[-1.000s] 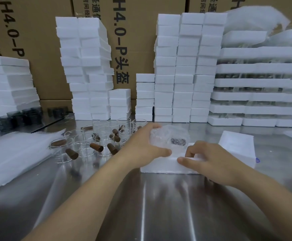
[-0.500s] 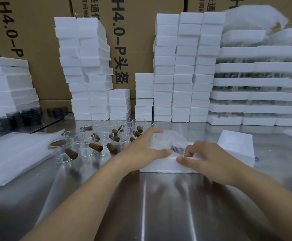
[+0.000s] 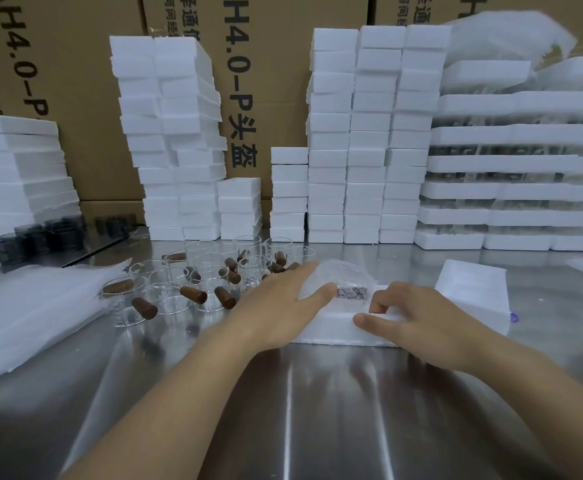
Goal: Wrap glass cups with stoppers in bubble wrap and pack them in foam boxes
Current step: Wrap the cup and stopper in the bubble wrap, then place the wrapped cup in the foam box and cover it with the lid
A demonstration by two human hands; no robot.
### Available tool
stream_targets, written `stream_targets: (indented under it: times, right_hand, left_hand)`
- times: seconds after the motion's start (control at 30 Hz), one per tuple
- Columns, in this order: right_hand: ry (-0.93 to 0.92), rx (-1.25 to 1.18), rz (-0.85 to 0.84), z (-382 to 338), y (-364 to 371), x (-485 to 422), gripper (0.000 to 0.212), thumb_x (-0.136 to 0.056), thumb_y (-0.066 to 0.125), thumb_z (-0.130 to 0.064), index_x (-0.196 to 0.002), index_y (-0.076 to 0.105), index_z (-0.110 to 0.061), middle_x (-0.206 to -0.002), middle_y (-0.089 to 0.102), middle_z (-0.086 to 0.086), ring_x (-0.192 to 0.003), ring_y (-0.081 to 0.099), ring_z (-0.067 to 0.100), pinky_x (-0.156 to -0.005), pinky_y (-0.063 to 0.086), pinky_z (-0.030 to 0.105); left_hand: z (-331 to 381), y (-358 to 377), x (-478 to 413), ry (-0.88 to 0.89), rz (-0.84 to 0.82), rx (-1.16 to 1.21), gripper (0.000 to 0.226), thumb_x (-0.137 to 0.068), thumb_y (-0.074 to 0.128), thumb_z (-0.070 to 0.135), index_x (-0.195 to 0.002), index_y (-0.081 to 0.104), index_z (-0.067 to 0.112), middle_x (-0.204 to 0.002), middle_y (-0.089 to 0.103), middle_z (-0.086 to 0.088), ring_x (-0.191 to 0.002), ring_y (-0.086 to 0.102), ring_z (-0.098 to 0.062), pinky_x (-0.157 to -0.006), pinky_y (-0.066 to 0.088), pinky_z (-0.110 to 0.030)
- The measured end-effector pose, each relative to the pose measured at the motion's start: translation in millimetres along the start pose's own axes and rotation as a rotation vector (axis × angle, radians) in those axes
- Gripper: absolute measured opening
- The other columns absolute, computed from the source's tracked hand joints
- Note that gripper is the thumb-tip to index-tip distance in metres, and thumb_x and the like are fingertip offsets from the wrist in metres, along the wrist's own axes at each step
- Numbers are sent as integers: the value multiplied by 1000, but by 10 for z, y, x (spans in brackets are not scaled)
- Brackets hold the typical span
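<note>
A glass cup wrapped in bubble wrap [image 3: 343, 280] sits low in an open white foam box [image 3: 331, 329] at the table's middle; its brown stopper shows through the wrap. My left hand [image 3: 283, 306] lies over the wrapped cup's left side, thumb against it. My right hand [image 3: 418, 318] grips the box's front right rim, fingers curled over the edge. Several bare glass cups with brown stoppers [image 3: 193, 289] stand to the left. A foam lid [image 3: 473, 292] leans just right of the box.
A pile of bubble wrap sheets [image 3: 30, 306] lies at the left on the steel table [image 3: 318, 410]. Tall stacks of foam boxes [image 3: 363, 133] line the back, packed trays [image 3: 515, 168] at the right, dark cups [image 3: 33, 237] far left.
The wrapped cup has gone down into the foam box under my left hand. My right hand has stayed on the box's rim.
</note>
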State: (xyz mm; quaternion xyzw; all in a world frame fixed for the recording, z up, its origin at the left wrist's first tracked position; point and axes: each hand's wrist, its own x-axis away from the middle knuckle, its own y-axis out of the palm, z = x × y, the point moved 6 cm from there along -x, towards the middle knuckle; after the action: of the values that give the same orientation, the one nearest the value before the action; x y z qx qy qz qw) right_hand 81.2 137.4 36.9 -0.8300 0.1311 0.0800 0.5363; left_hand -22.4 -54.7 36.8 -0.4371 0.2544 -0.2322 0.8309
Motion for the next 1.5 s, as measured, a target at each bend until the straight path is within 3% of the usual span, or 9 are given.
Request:
stream_targets:
  times: [0.37, 0.5, 0.67, 0.77, 0.93, 1.07, 1.2, 1.37, 1.5]
  right_hand:
    - [-20, -97, 265, -67, -149, 52, 43, -75, 51, -82, -98, 50, -46, -100, 56, -24, -82, 55, -1, -69, 41, 29]
    - [-117, -212, 190, -152, -107, 44, 39, -89, 71, -56, -124, 54, -57, -125, 58, -31, -111, 54, -5, -93, 45, 26]
    - [-192, -222, 166, -284, -40, 61, 30, -96, 70, -32, -112, 62, -56, -117, 69, -24, -116, 58, -4, -106, 43, 26]
    - [-219, -210, 177, -347, -63, 76, 28, -98, 68, -28, -115, 68, -51, -119, 63, -21, -120, 54, -1, -107, 39, 25]
    - [-184, -100, 34, -418, 9, 93, 40, -82, 53, -47, -119, 65, -57, -144, 42, -29, -136, 32, -1, -115, 25, 30]
    - [-172, -68, 3, -441, 24, 103, 52, -71, 41, -59, -119, 61, -58, -147, 36, -33, -138, 28, -1, -120, 27, 38]
    - [-186, -46, 9, -439, 27, 100, 42, -81, 41, -67, -117, 60, -54, -141, 40, -34, -133, 33, 1, -118, 29, 42]
    - [-160, -64, 43, -338, -85, 88, 55, -86, 36, -87, -133, 46, -61, -137, 47, -30, -132, 42, 0, -115, 33, 39]
    - [62, 44, 226, 46, -342, 2, 49, -91, 58, -67, -135, 51, -48, -133, 57, -10, -126, 52, 14, -106, 44, 42]
  left_hand:
    - [176, -105, 104, -42, -26, -29, 73, -80, 38, 79, -148, 47, 53, -154, 56, 15, -142, 49, -18, -122, 29, -54]
    - [208, -102, 131, -32, -88, 3, 63, -80, 41, 78, -140, 49, 62, -157, 52, 16, -146, 44, -16, -122, 25, -54]
    - [193, -31, 89, -39, -173, 199, 48, -83, 37, 73, -121, 61, 57, -145, 58, 16, -142, 44, -18, -122, 28, -53]
    - [118, 4, 70, -124, -178, 306, 61, -83, 25, 79, -133, 58, 64, -163, 44, 8, -150, 37, -22, -124, 25, -55]
    - [143, 79, -13, -83, -164, 303, 38, -107, 33, 52, -134, 59, 53, -158, 49, 7, -153, 34, -20, -125, 29, -53]
    - [157, 111, -47, -121, -114, 353, 45, -76, 54, 49, -119, 67, 48, -134, 64, 11, -132, 53, -14, -113, 43, -41]
    - [138, 124, -59, -134, -66, 449, 21, -94, 68, 30, -113, 71, 39, -111, 70, 16, -104, 64, -2, -76, 44, -20]
    - [88, 111, -49, -202, 0, 464, 15, -97, 68, 24, -96, 70, 39, -93, 67, 19, -87, 61, 3, -63, 41, -16]
    - [75, 118, -34, -231, 48, 493, 11, -96, 70, 25, -96, 71, 37, -98, 69, 12, -87, 62, -3, -65, 41, -23]
